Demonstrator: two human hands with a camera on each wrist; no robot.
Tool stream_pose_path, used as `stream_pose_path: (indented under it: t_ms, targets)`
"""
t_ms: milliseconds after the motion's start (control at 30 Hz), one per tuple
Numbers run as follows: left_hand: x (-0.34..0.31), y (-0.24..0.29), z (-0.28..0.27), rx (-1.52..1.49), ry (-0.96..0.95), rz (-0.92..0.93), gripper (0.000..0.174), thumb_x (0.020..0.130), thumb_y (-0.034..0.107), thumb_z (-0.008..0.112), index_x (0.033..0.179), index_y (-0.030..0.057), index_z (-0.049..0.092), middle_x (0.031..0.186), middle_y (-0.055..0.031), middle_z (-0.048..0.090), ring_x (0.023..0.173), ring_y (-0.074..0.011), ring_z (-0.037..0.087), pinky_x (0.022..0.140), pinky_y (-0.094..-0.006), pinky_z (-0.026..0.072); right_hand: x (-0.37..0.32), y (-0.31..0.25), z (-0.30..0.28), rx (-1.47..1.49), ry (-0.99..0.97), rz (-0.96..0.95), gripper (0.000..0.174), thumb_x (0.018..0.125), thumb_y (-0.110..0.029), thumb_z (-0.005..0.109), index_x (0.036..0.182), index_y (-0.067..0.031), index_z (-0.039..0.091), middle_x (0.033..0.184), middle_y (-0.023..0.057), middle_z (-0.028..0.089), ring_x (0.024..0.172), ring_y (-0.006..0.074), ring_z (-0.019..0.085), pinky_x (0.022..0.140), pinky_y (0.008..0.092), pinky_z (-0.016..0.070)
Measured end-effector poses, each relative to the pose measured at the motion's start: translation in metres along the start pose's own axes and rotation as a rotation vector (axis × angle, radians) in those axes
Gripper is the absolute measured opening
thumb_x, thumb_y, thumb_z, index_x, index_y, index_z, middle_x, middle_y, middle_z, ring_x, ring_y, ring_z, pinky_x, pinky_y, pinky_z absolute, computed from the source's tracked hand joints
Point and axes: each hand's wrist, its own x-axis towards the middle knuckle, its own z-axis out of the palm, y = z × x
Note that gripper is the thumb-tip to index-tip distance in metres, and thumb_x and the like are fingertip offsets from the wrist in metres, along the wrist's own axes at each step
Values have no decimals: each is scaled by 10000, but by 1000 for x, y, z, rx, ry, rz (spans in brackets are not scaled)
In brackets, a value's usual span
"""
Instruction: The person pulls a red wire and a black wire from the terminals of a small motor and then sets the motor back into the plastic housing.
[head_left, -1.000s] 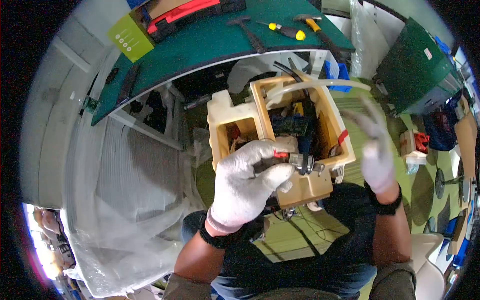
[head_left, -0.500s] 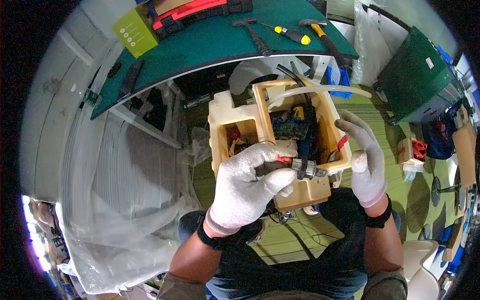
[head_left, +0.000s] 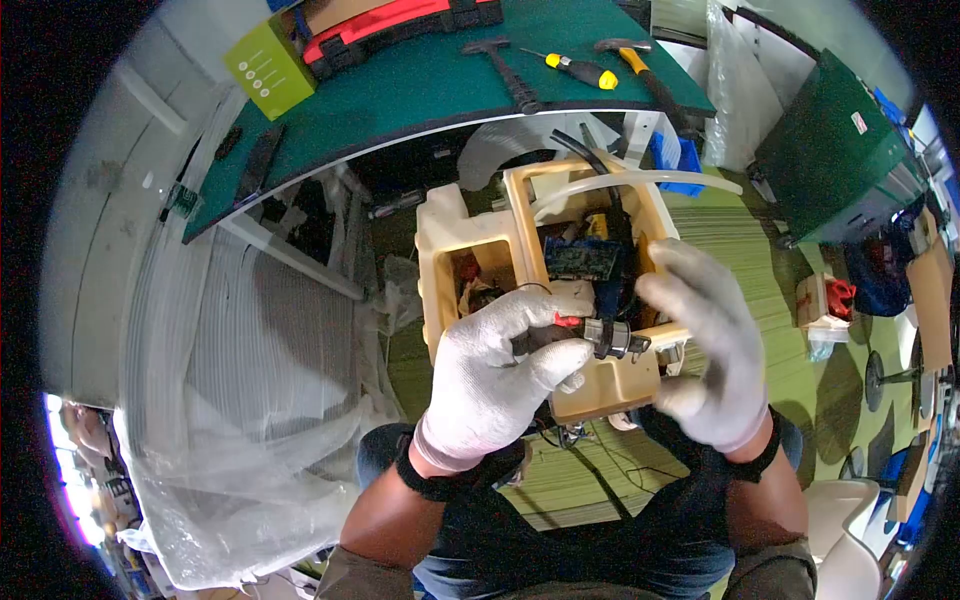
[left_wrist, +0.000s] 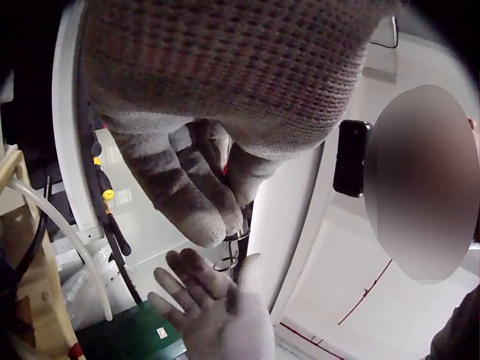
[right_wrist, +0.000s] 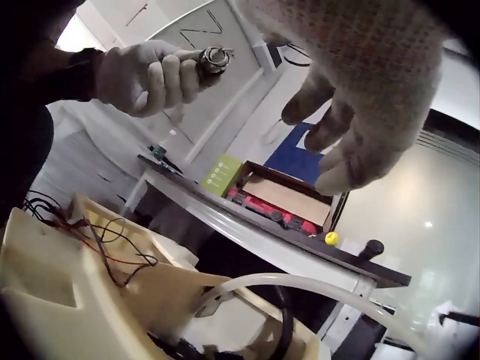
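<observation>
In the head view my gloved left hand (head_left: 480, 385) pinches a small cylindrical fitting (head_left: 605, 336) between thumb and fingers. It has a shiny collar, a black band and a red bit at the hand's side, and its free end points right. In the right wrist view that end shows as a round metal ring (right_wrist: 215, 60). My gloved right hand (head_left: 715, 345) hovers just right of the fitting, fingers spread and slightly bent, holding nothing. Below both hands stands a cream plastic housing (head_left: 600, 392) with a circuit board (head_left: 585, 260) inside.
A pale hose (head_left: 650, 178) and a black tube (head_left: 580, 146) stick out of the housing. Behind it, a green-topped table (head_left: 400, 105) carries hammers, a screwdriver (head_left: 582, 70) and a red-black case (head_left: 390, 30). Thin wires (right_wrist: 105, 240) trail over the housing. A green cabinet (head_left: 835, 150) stands at right.
My right hand has come in from the right toward the fitting, its fingers now bent leftward near the fitting's end. My left hand keeps holding the fitting in nearly the same place.
</observation>
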Motion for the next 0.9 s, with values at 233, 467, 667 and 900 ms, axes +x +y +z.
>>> stream_pose_path:
  t_ms: [233, 467, 667, 900]
  targets:
    - [3, 6, 4, -5, 65, -123, 166, 865, -19, 648, 1030, -24, 637, 810, -37, 653, 672, -63, 598, 601, -215, 488, 0, -17, -18, 356, -33, -437, 604, 799, -709, 538, 665, -121, 569, 1136, 203, 641, 1146, 474, 526, 996, 573, 382]
    - [3, 4, 6, 52, 21, -83, 138, 865, -5, 652, 1002, -22, 638, 799, -34, 656, 678, -64, 609, 606, -215, 492, -1, -10, -19, 127, 88, -172, 426, 674, -432, 762, 890, -77, 668, 1191, 230, 613, 1116, 440, 563, 973, 534, 426]
    - [2, 6, 9, 45, 36, -98, 164, 865, -1, 661, 1027, -19, 645, 808, -33, 659, 679, -65, 607, 606, -213, 488, 6, -27, -20, 150, -62, -210, 507, 771, -581, 647, 778, -74, 634, 1153, 194, 638, 1190, 433, 517, 1015, 517, 392]
    - [4, 4, 5, 52, 22, -47, 189, 860, -29, 645, 1047, -46, 626, 826, -70, 672, 661, -104, 627, 611, -243, 516, -7, -22, -21, 291, 185, -192, 435, 813, -499, 656, 597, -138, 545, 1007, 176, 690, 1043, 437, 580, 879, 492, 462]
